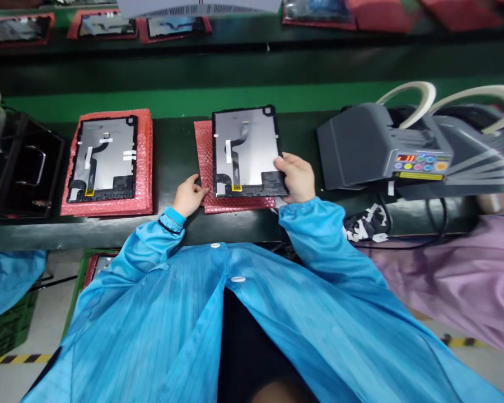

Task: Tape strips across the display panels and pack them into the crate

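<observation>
My right hand grips the lower right edge of a black-framed screen panel, thumb on top. The panel has a silver back, a dark ribbon cable, white tape pieces and a yellow label. Beneath it lies a red bubble-wrap sheet, showing at the left and along the bottom. My left hand pinches the lower left edge of that sheet. To the left, a similar panel rests on a stack of red bubble wrap.
Grey tape dispensers stand at the right, with cables and white tape scraps in front. A black box is at the left. More wrapped panels line the back shelf. A person's pink garment shows at the right.
</observation>
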Demonstrator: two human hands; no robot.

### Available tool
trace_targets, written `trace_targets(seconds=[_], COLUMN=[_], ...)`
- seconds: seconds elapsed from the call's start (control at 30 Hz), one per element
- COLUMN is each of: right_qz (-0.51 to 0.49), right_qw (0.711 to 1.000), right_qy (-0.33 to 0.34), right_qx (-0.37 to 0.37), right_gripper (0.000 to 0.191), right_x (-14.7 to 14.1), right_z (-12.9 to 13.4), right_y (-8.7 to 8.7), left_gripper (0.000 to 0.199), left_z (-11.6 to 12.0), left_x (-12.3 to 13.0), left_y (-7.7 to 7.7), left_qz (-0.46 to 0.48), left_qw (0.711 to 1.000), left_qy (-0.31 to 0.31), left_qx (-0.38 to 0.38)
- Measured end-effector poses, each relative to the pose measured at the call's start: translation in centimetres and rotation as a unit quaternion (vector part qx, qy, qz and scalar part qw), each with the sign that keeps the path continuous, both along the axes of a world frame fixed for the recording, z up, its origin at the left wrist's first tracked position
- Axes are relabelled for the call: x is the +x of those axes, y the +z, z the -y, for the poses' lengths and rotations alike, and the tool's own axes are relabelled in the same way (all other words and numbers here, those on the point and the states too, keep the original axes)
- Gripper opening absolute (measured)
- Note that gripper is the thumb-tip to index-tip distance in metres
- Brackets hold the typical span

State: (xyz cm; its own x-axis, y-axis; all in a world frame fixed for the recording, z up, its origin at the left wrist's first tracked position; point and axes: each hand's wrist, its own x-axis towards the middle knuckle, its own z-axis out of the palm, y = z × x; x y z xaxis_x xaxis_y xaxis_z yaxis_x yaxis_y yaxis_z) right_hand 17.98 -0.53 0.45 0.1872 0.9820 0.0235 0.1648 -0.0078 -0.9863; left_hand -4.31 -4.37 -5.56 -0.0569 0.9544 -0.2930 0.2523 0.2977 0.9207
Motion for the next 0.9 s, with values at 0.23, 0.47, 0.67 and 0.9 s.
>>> trace_targets(seconds=[0.23,0.47,0.67,0.9], right_qz=[0.204,0.469,0.19,-0.026], right_qw=[0.973,0.881,0.946,0.917], right_qy=[0.07,0.018,-0.258,-0.397], right_qx=[-0.086,0.057,0.044,-0.005], right_gripper=[0.016,0.025,0.036,0.02], right_x=[-0.8,2.2,10.3,13.9], right_z=[-1.5,-0.4,5.3,5.3], right_y=[-2.9,-2.1,-1.1,1.7], left_gripper=[0.058,0.057,0.047,0.025], left_z=[0.5,0.8,1.3,0.5], left_x=[-0.4,-1.0,-1.7,-2.7], left_y=[0.9,1.3,1.4,4.1], left_qz=[-0.026,-0.09,-0.087,-0.299], left_qw=[0.999,0.992,0.987,0.928], left_qy=[-0.028,-0.081,-0.129,-0.184], left_qx=[0.001,0.042,0.04,0.126])
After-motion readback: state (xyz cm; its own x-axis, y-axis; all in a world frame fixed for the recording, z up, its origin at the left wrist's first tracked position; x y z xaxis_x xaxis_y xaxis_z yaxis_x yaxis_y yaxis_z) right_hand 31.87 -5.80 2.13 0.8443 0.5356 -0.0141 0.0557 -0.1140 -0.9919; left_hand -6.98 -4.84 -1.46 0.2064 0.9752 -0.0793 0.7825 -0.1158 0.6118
